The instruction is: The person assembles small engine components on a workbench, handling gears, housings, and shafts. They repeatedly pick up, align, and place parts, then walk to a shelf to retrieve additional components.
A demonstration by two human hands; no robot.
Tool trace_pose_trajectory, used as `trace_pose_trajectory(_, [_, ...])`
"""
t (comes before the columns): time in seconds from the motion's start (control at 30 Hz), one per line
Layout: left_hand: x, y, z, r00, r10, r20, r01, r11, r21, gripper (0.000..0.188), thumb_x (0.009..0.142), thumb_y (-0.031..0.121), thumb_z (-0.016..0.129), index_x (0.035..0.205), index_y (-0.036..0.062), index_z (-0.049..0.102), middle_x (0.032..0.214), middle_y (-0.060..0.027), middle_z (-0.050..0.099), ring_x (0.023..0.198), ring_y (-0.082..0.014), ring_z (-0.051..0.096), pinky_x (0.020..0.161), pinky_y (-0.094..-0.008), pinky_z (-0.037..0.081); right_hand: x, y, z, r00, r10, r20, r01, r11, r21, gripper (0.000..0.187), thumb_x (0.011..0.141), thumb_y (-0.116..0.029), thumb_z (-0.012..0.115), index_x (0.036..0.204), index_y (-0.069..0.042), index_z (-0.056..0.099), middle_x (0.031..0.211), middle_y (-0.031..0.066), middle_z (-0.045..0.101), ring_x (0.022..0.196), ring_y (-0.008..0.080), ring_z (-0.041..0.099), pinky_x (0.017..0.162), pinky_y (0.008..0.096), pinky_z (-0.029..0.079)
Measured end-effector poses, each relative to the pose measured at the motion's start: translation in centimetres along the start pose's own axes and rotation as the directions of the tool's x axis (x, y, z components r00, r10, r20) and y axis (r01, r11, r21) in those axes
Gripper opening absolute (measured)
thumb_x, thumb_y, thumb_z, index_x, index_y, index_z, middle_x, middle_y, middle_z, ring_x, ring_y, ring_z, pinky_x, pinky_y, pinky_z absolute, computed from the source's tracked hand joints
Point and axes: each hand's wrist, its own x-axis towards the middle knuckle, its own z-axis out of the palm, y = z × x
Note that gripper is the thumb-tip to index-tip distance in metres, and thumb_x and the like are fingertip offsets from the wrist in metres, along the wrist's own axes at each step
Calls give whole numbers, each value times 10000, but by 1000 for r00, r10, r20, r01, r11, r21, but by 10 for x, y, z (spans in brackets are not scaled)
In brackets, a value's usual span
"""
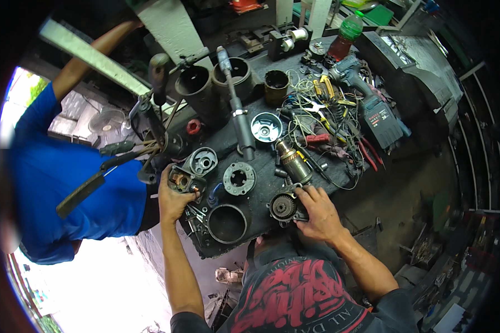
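Grey cast metal fills both hands in the head view, the only one here. The left hand (174, 204) has fingers and thumb closed about a motor end housing (179, 179) with copper-coloured parts inside, at the left edge of the dark workbench (339, 180). The right hand (321, 217) grips the right side of a gear housing (284, 207) near the bench's front edge; its toothed gear faces up, so its axis seems to stand roughly upright. Whether either housing rests on the bench, I cannot tell.

The hands are well apart, and the relation that matters most appears to be this sideways gap: the gear housing lies right of the left hand's piece and slightly nearer the person's body. Between them are a round plate with a central hole (239, 178) and, nearer the body, an open metal cylinder (226, 224).

The wound armature (295, 166) lies just beyond the right hand, the nearer one, its long axis slanting from far left to near right, towards those fingers.
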Motion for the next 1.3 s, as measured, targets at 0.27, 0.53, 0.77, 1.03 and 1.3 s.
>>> trace_pose_trajectory(0.27, [-3,2,1,980,124,-153,-38,882,470,1127,619,75,973,1584,-2,397,1443,-223,587,1298,-344,606,1140,-423,470,-10,-8,10,995,-75,-63,73,997,-40,763,667,-88,845,1383,-19,592,1277,168,610,1062,367,604,895,436,574])
trace_pose_trajectory(0.53, [-129,117,78,959,283,24,-275,901,335,709,795,40,827,1458,18,577,1413,-236,597,1302,-407,606,1100,-486,497,-1,-16,21,973,-226,-49,221,971,-94,628,749,-79,743,1350,20,588,1253,165,609,1010,320,606,885,389,567])
trace_pose_trajectory(0.77, [-129,113,189,911,163,380,-315,869,383,983,696,178,941,1562,97,482,1508,-271,512,1373,-484,520,1154,-518,455,2,28,-12,976,-193,101,171,966,196,783,781,-137,836,1475,9,504,1279,191,583,1145,407,590,971,459,561])
trace_pose_trajectory(1.03, [-139,106,195,966,67,248,-174,882,439,922,642,194,955,1478,88,580,1449,-233,603,1292,-411,637,1086,-452,538,58,83,-13,975,216,-51,-200,955,219,706,849,-419,861,1327,10,565,1223,218,648,1171,420,642,1007,506,538])
trace_pose_trajectory(1.3, [-148,114,183,989,-36,144,-62,782,621,895,667,245,922,1468,49,574,1435,-221,610,1247,-410,651,1031,-469,551,87,97,22,991,136,-6,-136,989,-63,658,777,-372,915,1168,-7,533,1103,194,654,1004,400,706,833,509,590])
